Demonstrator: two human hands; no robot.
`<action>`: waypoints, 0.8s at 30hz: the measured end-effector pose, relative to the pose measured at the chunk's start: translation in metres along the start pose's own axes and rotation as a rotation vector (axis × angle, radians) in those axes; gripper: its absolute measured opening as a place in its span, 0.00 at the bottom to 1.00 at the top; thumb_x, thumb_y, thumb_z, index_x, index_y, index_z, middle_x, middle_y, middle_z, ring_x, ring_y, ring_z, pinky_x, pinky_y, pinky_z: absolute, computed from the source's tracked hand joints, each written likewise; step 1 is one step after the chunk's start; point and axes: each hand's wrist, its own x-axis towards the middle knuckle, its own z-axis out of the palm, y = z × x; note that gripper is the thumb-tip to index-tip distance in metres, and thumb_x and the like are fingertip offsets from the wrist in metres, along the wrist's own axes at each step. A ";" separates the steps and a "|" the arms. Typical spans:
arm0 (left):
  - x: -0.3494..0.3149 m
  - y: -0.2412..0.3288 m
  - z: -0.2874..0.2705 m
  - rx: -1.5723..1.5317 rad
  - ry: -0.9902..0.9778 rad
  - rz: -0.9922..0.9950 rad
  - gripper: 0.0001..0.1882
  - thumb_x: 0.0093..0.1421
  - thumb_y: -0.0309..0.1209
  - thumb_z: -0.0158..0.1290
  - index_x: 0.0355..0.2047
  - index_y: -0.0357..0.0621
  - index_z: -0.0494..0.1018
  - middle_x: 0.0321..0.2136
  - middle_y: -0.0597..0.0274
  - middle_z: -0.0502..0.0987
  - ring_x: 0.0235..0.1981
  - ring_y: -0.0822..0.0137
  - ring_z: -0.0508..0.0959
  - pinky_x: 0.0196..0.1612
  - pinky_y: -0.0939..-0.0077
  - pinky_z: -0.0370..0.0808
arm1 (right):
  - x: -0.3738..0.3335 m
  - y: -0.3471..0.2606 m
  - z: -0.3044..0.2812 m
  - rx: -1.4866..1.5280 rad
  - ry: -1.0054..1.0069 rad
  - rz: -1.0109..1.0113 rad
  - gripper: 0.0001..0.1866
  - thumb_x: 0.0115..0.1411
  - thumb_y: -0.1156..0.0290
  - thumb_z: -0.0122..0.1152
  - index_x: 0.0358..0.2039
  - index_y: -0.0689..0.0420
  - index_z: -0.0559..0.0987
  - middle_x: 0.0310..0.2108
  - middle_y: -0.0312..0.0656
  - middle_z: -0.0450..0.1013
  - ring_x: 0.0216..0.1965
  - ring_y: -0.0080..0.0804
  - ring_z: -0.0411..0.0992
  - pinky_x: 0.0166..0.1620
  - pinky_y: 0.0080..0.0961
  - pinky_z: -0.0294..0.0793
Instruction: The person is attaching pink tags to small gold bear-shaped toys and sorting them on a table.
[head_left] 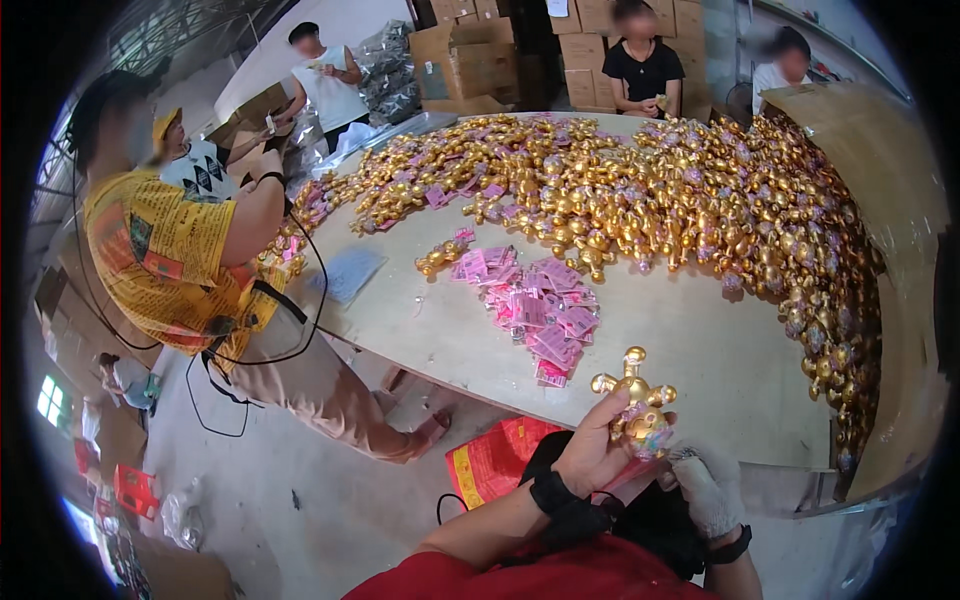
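Observation:
My bare left hand (592, 447) is closed around a shiny gold bear-shaped figure (634, 398), held up over the table's near edge. Clear, pinkish wrapping shows at the figure's lower end. Just right of it is my right hand (706, 492), in a pale glove with its fingers curled in near the wrapping; what they hold, if anything, I cannot make out. Beyond my hands, a loose pile of pink cards (540, 312) lies on the pale table (690, 325). One gold figure (440, 257) lies beside the cards, apart from the big heap.
A large heap of gold figures (640, 190) curves across the far and right sides, against a cardboard sheet (880, 180). Blue-tinted plastic bags (350, 275) lie at the left edge. A person in a yellow shirt (170, 240) stands left; several others work beyond. A red sack (500, 455) is below.

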 end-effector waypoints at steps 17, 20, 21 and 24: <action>-0.006 -0.008 0.035 0.106 0.195 0.234 0.19 0.66 0.42 0.46 0.49 0.42 0.67 0.48 0.56 0.73 0.50 0.51 0.73 0.48 0.49 0.73 | 0.001 -0.022 -0.005 -0.683 0.024 -0.446 0.09 0.57 0.66 0.58 0.36 0.56 0.77 0.30 0.47 0.73 0.32 0.47 0.72 0.34 0.39 0.72; -0.004 -0.010 0.037 0.158 0.220 0.252 0.19 0.66 0.42 0.46 0.49 0.42 0.67 0.48 0.56 0.73 0.49 0.52 0.73 0.46 0.51 0.74 | 0.000 -0.018 -0.006 -0.726 0.042 -0.477 0.10 0.58 0.64 0.57 0.37 0.56 0.76 0.31 0.47 0.72 0.32 0.47 0.72 0.34 0.40 0.71; -0.005 -0.010 0.037 0.184 0.219 0.262 0.19 0.66 0.42 0.46 0.50 0.42 0.67 0.48 0.57 0.73 0.49 0.53 0.73 0.46 0.51 0.75 | 0.000 -0.019 -0.006 -0.742 0.038 -0.459 0.11 0.59 0.64 0.56 0.38 0.56 0.76 0.30 0.47 0.72 0.31 0.47 0.71 0.34 0.39 0.71; -0.007 -0.010 0.038 0.241 0.192 0.254 0.19 0.66 0.41 0.46 0.51 0.44 0.67 0.47 0.57 0.73 0.46 0.54 0.75 0.44 0.53 0.77 | 0.003 -0.016 -0.008 -0.695 0.043 -0.479 0.11 0.60 0.63 0.55 0.39 0.56 0.75 0.30 0.46 0.72 0.31 0.47 0.71 0.33 0.40 0.71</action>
